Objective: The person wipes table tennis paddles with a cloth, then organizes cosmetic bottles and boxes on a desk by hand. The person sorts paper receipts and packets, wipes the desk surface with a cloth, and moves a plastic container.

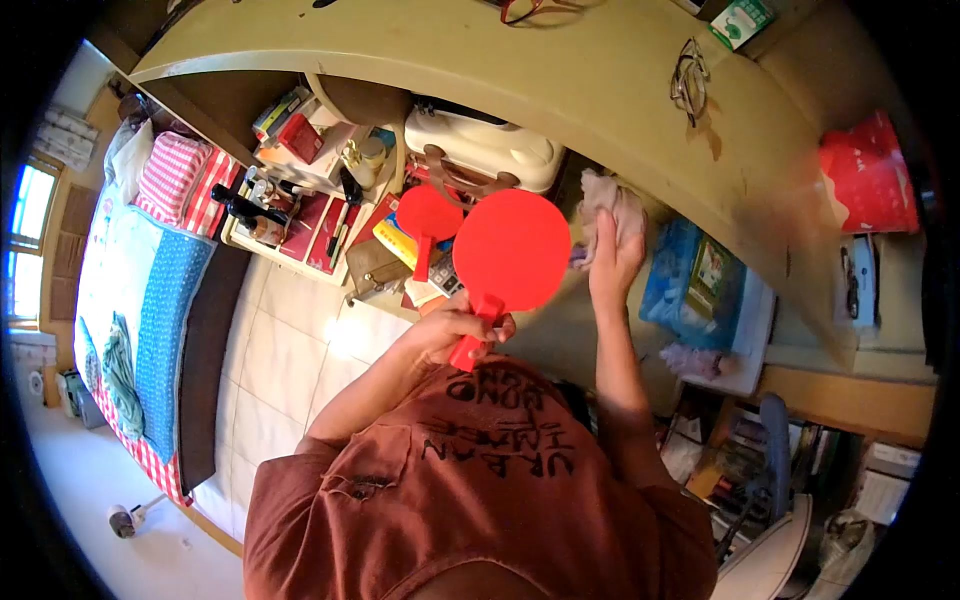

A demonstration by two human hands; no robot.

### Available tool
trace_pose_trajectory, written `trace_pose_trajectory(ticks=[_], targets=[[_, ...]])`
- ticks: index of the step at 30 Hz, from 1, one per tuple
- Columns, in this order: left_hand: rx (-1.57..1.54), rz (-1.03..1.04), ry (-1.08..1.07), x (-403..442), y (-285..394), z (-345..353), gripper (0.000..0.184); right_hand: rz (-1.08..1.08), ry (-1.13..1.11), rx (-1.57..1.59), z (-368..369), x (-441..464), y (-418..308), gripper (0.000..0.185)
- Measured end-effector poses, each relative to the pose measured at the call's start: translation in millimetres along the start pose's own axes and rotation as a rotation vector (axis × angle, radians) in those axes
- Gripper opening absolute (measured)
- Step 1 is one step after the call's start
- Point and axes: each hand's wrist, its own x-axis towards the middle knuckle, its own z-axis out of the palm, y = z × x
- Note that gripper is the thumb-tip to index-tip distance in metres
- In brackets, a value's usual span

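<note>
My left hand (465,330) is wrapped round the handle of a red table tennis paddle (513,248), its flat red face turned up toward me. To the right of the blade, my right hand (614,255) grips a crumpled pale cloth (612,205) that bunches up above the fingers. Cloth and paddle are apart. A second, smaller-looking red paddle (430,213) lies beyond the held one, on a pile with a yellow item and a calculator (442,272). The held blade hides part of that pile.
A curved desk edge (420,50) runs across the top, with eyeglasses (690,82) on it. Beyond the hands sit a white case (485,145) and a tray of bottles (290,255). A blue container (690,285) stands at right, a bed (120,290) at left.
</note>
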Motion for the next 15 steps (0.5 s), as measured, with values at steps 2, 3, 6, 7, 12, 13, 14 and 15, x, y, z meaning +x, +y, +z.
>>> trace_pose_trajectory(ticks=[2,3,6,7,12,13,14,15], targets=[[0.03,-0.019,0.067,-2,1,-1,0.051,-0.195,0.08,-0.178,9,-24,-33,0.039],[0.035,-0.003,0.042,8,7,-4,0.051,-0.333,-0.076,-0.371,22,-25,-45,0.04],[0.152,-0.12,0.104,-2,23,13,0.041,-0.671,-0.401,-0.778,62,-31,-70,0.051],[0.153,-0.124,0.096,-1,25,11,0.041,-0.669,-0.396,-0.785,62,-29,-65,0.051],[0.391,-0.235,0.042,-5,19,11,0.046,-0.288,-0.053,-0.67,47,5,-49,0.039],[0.492,-0.284,0.074,-6,19,12,0.052,-0.197,0.02,-0.627,39,14,-32,0.036],[0.498,-0.283,0.071,-5,19,18,0.052,-0.19,0.068,-0.522,22,25,-7,0.033],[1.0,0.036,0.243,-4,14,28,0.061,-0.186,0.112,-0.419,9,33,10,0.032]])
